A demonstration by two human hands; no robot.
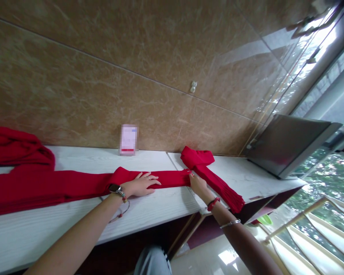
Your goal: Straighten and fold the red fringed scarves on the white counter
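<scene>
A long red scarf point(86, 183) runs across the white counter from the left side to the middle. My left hand point(140, 184) lies flat on it with fingers spread, pressing the folded cloth. At the strip's right end, my right hand point(197, 185) has its fingers closed on the scarf's edge, where a short fringe shows. Just beyond that hand lies another red knitted length point(218, 183), bent over at the back, its fringed end hanging near the counter's front edge. Whether it joins the first strip cannot be seen.
A bunched red cloth point(20, 151) is at the far left. A blurred-out upright card or phone point(128, 140) leans on the brown tiled wall point(103, 84). A grey box-like appliance point(286, 145) stands right, by the window. A pale rack point(309, 229) is below.
</scene>
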